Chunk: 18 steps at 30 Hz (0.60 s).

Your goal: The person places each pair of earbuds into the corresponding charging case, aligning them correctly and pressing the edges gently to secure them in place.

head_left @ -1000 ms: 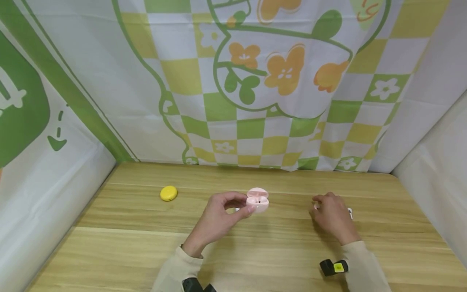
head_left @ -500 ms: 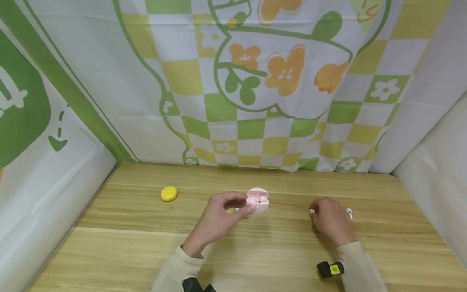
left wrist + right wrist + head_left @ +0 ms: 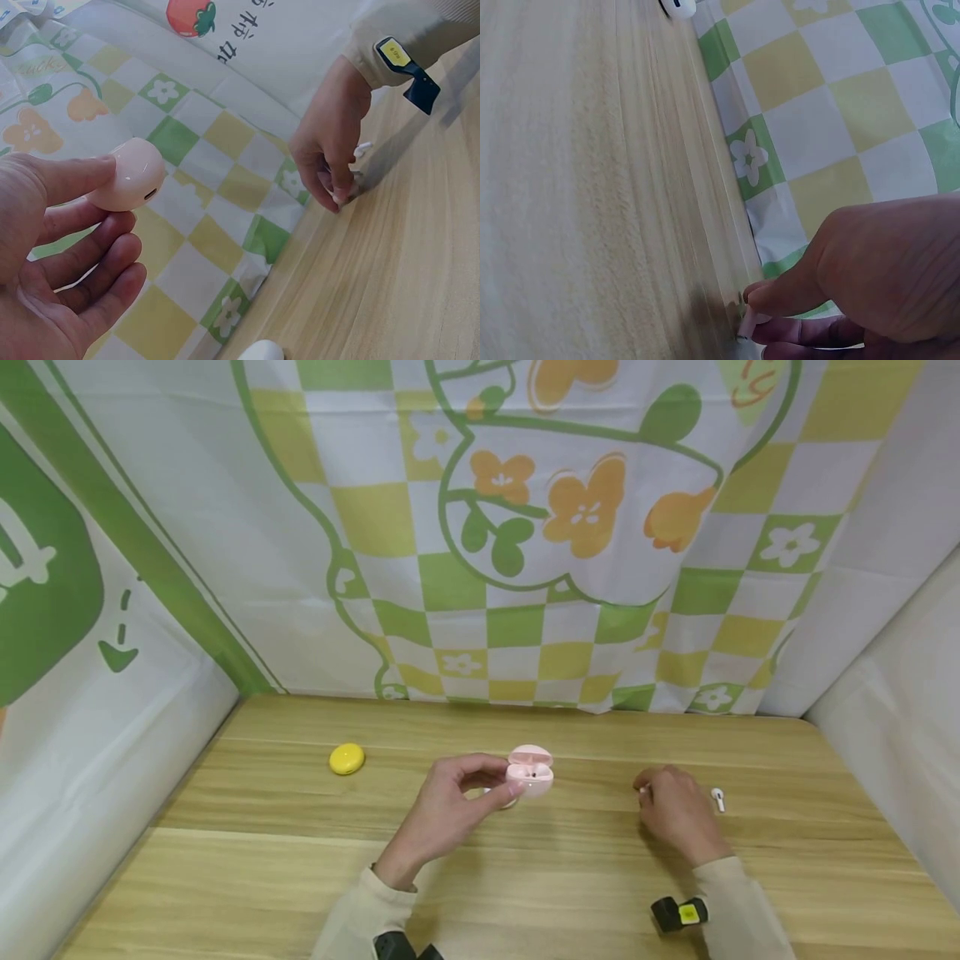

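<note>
In the head view my left hand (image 3: 447, 806) holds up a small pink earbud case (image 3: 529, 785), its lid raised, with the thumb in front and fingers behind. The left wrist view shows the case's rounded underside and a dark port. On the right, my right hand (image 3: 681, 810) stays low at the table, thumb and fingertips pinching a pink earbud (image 3: 747, 325); most of that earbud is covered by the fingers. Just right of this hand lies a white earbud (image 3: 718, 799). A white rounded case (image 3: 510, 800) sits partly hidden behind my left hand.
A round yellow case (image 3: 347, 758) lies on the wooden table (image 3: 262, 877) to the left. Behind the table hangs a patterned cloth (image 3: 517, 627), with white cloth walls on both sides.
My right hand has shifted slightly left and toward me, uncovering the white earbud. Its fingers have closed on the pink earbud. The left hand and the pink case have stayed in place.
</note>
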{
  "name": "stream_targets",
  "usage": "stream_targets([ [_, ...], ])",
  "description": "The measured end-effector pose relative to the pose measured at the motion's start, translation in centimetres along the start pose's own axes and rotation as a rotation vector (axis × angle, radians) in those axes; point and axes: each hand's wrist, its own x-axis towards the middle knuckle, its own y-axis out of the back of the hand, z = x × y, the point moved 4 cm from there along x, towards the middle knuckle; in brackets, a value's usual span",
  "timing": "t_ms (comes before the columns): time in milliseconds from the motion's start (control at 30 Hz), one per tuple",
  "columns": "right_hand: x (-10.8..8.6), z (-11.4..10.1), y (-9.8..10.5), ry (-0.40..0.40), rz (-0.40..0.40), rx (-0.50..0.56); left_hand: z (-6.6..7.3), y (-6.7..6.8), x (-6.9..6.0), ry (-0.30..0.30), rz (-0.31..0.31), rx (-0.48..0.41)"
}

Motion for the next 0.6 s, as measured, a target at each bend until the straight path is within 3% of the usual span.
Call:
stream_targets([
  [233,0.2,0.1,0.3,0.001,-0.005,0.066,0.0,-0.1,0.0,-0.010,-0.006,-0.023],
  [433,0.2,-0.4,0.9,0.052,0.035,0.113,0.0,-0.2,0.0,-0.015,-0.004,-0.030],
  [600,0.1,-1.2,1.5,0.087,0.021,0.176,-0.1,-0.2,0.0,-0.007,0.000,-0.020],
])
